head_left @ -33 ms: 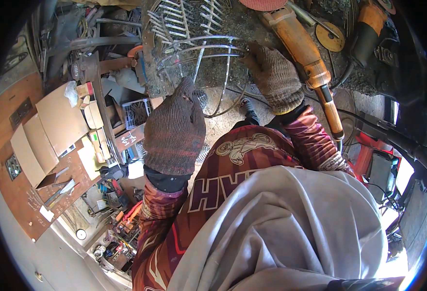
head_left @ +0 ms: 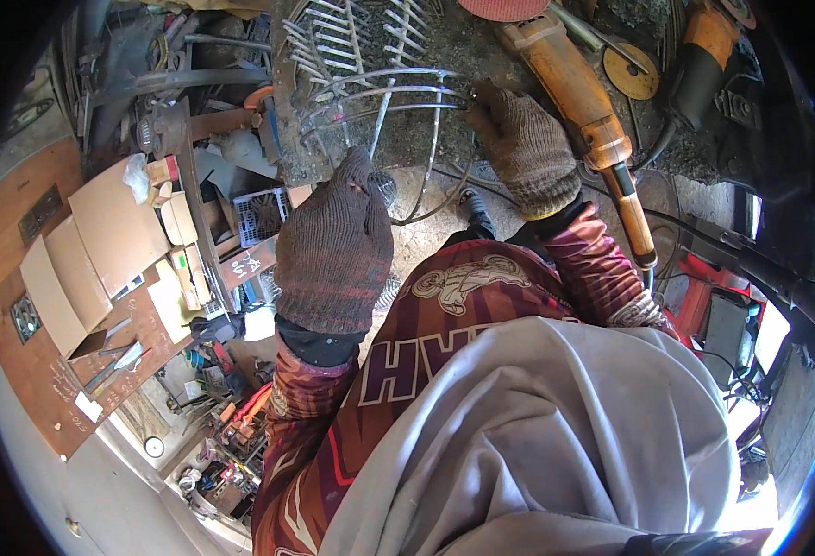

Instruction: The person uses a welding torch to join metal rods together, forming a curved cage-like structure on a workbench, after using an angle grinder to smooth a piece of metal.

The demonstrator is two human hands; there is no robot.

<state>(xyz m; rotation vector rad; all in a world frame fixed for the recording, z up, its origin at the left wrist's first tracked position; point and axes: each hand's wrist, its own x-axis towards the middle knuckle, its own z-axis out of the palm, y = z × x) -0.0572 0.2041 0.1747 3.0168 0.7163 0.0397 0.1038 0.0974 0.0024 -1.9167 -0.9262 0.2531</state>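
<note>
In the head view, your gloved right hand (head_left: 528,148), right of upper centre, was closed around the right end of a curved metal frame (head_left: 438,90). That frame sat at the upper centre, its bent rods arching over the edge of the dark surface (head_left: 704,157). Your gloved left hand (head_left: 333,246), left of centre, was curled at the frame's lower left; its fingertips were hidden, so whether it gripped could not be told. An orange grinder (head_left: 570,88) lay just beside your right hand, and spiked metal rods (head_left: 336,39) lay at upper centre-left.
</note>
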